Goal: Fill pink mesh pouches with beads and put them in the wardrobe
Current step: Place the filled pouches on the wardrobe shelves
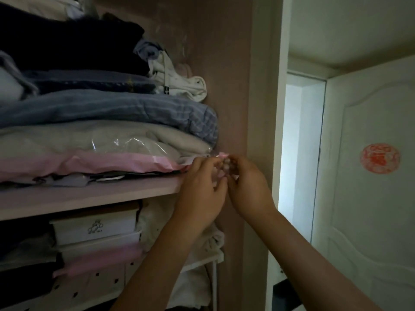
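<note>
Both hands meet at the right end of the wardrobe shelf [89,195], close to the wardrobe's side wall. Between them is a small pink mesh pouch [225,162] with pale beads showing through. My left hand [202,187] pinches its left side with curled fingers. My right hand [246,187] grips its right side. Most of the pouch is hidden by my fingers. It sits just above the shelf's front corner; whether it touches the shelf I cannot tell.
Folded bedding and clothes [107,115] are stacked high on the shelf, with a pink plastic-wrapped bundle [89,162] at the bottom. Below stand white boxes [94,227] and a perforated bin [89,286]. A white door [368,176] is at the right.
</note>
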The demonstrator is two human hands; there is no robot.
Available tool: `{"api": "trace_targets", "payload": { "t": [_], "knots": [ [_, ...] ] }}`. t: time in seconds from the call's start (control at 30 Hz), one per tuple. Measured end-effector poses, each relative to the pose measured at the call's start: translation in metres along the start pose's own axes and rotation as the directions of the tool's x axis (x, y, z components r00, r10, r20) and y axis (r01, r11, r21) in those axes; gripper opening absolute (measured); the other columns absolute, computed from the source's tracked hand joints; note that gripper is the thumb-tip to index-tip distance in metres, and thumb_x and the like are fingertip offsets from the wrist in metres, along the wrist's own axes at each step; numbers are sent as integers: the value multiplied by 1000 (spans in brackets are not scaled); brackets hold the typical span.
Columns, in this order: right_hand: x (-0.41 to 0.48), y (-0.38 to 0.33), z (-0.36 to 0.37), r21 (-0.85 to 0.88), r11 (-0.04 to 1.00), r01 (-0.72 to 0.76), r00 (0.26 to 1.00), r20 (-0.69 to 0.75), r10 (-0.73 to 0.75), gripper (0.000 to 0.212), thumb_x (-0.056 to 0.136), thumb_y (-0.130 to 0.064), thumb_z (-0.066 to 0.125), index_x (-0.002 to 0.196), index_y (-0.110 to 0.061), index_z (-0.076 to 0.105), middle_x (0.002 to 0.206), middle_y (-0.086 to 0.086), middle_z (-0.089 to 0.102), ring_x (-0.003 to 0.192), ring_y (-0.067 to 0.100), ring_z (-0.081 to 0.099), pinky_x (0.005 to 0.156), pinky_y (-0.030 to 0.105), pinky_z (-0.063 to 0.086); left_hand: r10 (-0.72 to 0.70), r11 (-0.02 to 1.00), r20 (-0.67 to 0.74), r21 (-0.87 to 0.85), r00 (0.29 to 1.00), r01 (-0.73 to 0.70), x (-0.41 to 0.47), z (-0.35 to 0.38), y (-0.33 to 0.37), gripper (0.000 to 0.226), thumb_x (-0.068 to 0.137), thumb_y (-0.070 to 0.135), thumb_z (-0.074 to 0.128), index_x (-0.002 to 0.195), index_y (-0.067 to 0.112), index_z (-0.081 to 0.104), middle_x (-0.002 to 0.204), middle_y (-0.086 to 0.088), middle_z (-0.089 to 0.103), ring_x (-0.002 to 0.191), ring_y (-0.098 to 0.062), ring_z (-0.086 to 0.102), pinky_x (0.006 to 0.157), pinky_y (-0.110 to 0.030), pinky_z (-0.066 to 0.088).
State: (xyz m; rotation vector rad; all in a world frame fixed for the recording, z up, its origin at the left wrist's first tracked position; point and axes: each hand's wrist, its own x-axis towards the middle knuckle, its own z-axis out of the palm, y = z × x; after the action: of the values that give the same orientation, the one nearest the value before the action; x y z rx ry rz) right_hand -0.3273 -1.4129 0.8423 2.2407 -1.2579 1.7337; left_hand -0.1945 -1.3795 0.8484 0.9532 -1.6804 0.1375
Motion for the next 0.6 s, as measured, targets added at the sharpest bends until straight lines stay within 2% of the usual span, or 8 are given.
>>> {"api": "trace_targets", "payload": {
  "t": [0.17, 0.27, 0.37, 0.47, 0.6],
  "knots": [
    [26, 10, 5, -99, 993, -58, 994, 90, 67, 21, 95, -16, 60, 114, -10, 66, 105, 10, 72, 93, 23, 68, 80, 27, 50, 38, 976, 140, 208, 989, -67, 17, 12, -12, 41, 88, 22, 55, 129, 22, 52, 128, 0, 50, 117, -20, 51, 93, -41, 48],
    [33, 13, 8, -173, 983, -65, 984, 152, 91, 16, 95, -15, 59, 105, -7, 68, 97, 13, 74, 88, 29, 69, 77, 32, 50, 27, 955, 221, 283, 975, -90, 21, 19, -16, 46, 89, 17, 52, 135, 19, 48, 135, -2, 48, 123, -23, 48, 94, -38, 47],
    [33, 14, 10, -196, 979, -52, 983, 161, 85, 19, 96, -15, 58, 111, -7, 65, 101, 14, 72, 91, 32, 68, 78, 35, 51, 1, 948, 237, 308, 971, -76, 25, 21, -20, 47, 91, 20, 51, 137, 18, 47, 140, -2, 47, 126, -23, 46, 96, -38, 46],
    [19, 9, 2, -239, 968, -72, 988, 116, 102, 30, 96, -17, 55, 124, -9, 61, 116, 13, 64, 99, 31, 65, 81, 34, 50, -4, 957, 246, 282, 969, -68, 25, 19, -24, 47, 91, 21, 53, 138, 17, 48, 143, 0, 45, 132, -20, 41, 103, -38, 42],
    [-4, 1, -2, -246, 968, 39, 998, 66, -23, 48, 84, -30, 48, 123, -9, 67, 122, 13, 65, 101, 29, 65, 88, 37, 54, 17, 976, 242, 205, 970, -68, 26, 15, -29, 45, 91, 18, 53, 136, 17, 50, 141, 1, 44, 133, -16, 39, 108, -34, 38]
  ]
}}
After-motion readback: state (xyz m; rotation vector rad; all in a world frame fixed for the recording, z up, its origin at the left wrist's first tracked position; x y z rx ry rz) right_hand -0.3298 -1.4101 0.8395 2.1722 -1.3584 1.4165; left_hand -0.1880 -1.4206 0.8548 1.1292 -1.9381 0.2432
